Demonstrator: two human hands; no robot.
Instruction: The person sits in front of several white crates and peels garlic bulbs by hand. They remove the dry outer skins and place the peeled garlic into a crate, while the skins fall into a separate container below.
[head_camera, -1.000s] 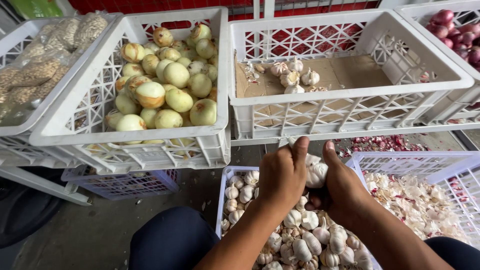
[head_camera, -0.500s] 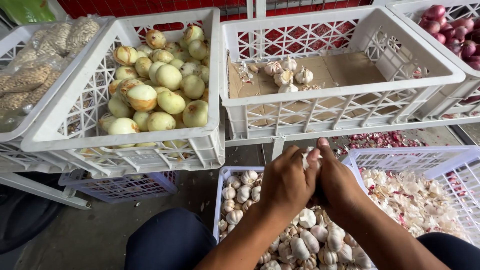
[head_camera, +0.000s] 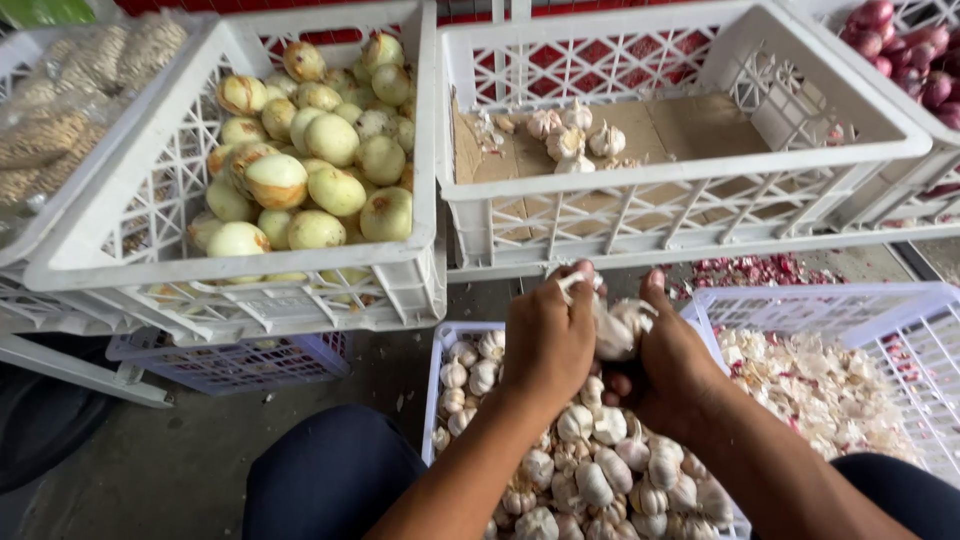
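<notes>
Onion crate: a white plastic lattice crate (head_camera: 60, 270) at upper left, heaped with pale yellow-green peeled onions (head_camera: 335, 190).
Cardboard-lined crate: a second white plastic lattice crate (head_camera: 690, 160) at upper centre, its floor covered with brown cardboard; a few white garlic bulbs (head_camera: 565, 140) lie near its back-left part.
Peel crate: a pale lilac plastic crate (head_camera: 830, 300) at lower right, holding loose white and reddish papery skins (head_camera: 810, 380).
Garlic crate: a pale lilac plastic crate (head_camera: 432, 380) between the person's knees, full of unpeeled white garlic bulbs (head_camera: 600, 480).
Red onions: dark red onions (head_camera: 915, 60) in a white crate at the top right corner.
Left hand: the left hand (head_camera: 545, 340) is closed, pinching a strip of white papery skin (head_camera: 572, 283) between thumb and fingers.
Right hand: the right hand (head_camera: 675, 365) is curled around a white garlic bulb (head_camera: 620, 325), gripping it.
Held bulb: above the garlic crate, between both hands, just below the cardboard-lined crate's front wall.
</notes>
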